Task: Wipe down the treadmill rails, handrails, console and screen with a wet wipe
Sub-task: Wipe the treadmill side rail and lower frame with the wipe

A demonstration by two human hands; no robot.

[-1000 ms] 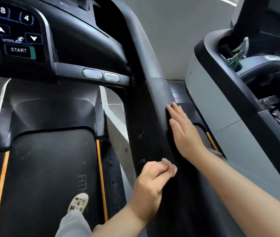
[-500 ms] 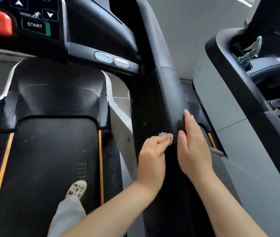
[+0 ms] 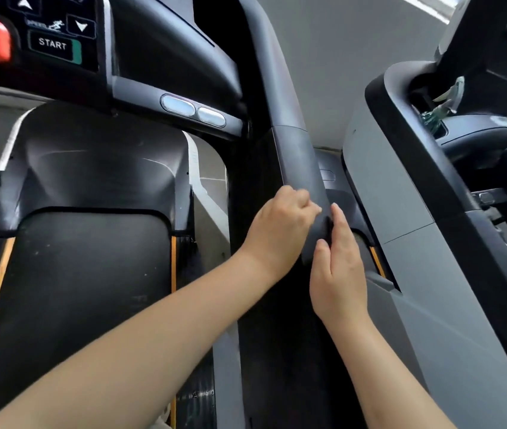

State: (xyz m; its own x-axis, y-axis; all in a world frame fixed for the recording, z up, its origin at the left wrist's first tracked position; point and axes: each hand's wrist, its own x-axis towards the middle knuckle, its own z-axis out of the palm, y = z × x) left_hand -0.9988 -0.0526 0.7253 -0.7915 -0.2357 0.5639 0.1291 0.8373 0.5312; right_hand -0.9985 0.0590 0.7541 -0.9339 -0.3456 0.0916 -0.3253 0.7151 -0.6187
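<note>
The treadmill's dark right handrail (image 3: pixel 300 162) runs from the console down the middle of the view. My left hand (image 3: pixel 280 226) has its fingers curled against the rail's top face, pinching the small wet wipe (image 3: pixel 316 209), of which only a pale corner shows at the fingertips. My right hand (image 3: pixel 340 267) lies flat with straight fingers along the rail's right side, just below and beside the left hand. The console (image 3: pixel 57 41) with its START button and red stop button sits at the upper left.
The black running belt (image 3: pixel 91 274) with orange side stripes lies at the lower left. Two silver pulse sensors (image 3: pixel 193 109) sit on the crossbar. A second grey treadmill (image 3: pixel 416 212) stands close on the right, with crumpled packaging in its cup holder (image 3: pixel 438 116).
My left hand slid up the handrail with the wipe, from below the right hand to level with its fingertips. My right hand stayed flat on the rail's side. The view tilted down slightly.
</note>
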